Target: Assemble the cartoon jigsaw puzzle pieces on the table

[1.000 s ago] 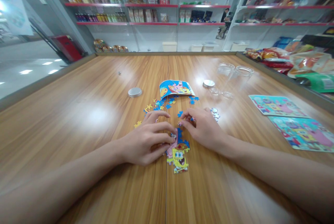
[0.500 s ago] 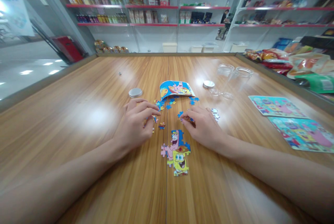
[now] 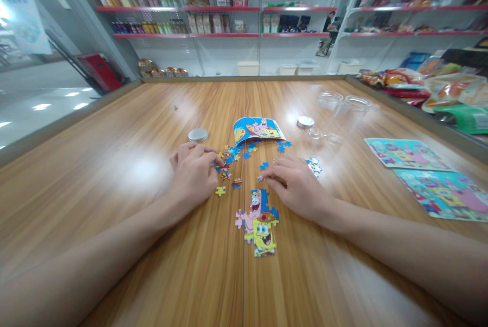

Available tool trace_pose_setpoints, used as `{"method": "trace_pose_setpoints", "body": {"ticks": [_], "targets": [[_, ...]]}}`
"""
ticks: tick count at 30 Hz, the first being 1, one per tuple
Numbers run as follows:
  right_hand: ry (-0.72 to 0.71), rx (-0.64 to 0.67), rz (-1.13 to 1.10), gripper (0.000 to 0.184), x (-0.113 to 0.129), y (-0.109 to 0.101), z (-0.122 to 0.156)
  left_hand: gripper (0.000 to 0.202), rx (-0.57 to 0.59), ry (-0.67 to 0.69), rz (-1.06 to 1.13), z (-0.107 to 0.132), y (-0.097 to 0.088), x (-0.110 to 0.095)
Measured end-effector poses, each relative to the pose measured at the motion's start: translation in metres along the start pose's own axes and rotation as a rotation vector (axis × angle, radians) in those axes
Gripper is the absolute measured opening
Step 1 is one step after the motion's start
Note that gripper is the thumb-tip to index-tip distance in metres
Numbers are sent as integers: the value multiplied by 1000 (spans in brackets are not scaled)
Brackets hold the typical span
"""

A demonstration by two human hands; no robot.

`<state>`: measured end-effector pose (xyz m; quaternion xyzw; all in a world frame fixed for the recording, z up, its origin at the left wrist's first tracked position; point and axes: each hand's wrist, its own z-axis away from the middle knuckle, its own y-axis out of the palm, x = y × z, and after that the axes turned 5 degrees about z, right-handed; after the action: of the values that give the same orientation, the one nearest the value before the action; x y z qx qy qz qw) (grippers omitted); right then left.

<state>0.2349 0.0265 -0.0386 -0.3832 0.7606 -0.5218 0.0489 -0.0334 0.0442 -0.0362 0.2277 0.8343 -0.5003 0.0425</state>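
Apparently sorting loose, flat, multicoloured jigsaw pieces [image 3: 233, 153] with left hand [image 3: 194, 169], cannot tell if gripping; pinching small pinkish piece [image 3: 260, 178] in right hand [image 3: 293, 179], beyond partly joined pink-blue-yellow puzzle [image 3: 257, 225]; probably calls for matching edges next.

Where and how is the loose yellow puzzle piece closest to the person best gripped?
Probably pinch opposite edges of the yellow puzzle piece from above, with the left hand: it lies flat beside that hand, its edges apart from neighbouring pieces.

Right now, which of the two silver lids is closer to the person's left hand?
The silver lid just beyond the left hand, left of the curved cartoon picture; the other lid lies right of that picture, beside the clear jars.
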Motion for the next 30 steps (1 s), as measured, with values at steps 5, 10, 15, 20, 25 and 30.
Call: {"method": "trace_pose_setpoints", "body": {"ticks": [5,10,15,20,25,30], "targets": [[-30,8,-26,17,-1,1,0,20,28,31,40,1,5,2],[-43,10,-55,18,2,0,1,24,4,114,81,0,2,0],[-26,30,-71,19,4,-1,1,25,24,138,38,3,-1,-4],[-29,33,-64,20,5,-2,1,16,92,176,33,6,-2,-9],[-34,40,-68,21,6,-3,0,12,139,208,58,5,-4,-12],[-39,36,-76,21,7,-3,0,12,152,219,92,5,-4,-13]]}}
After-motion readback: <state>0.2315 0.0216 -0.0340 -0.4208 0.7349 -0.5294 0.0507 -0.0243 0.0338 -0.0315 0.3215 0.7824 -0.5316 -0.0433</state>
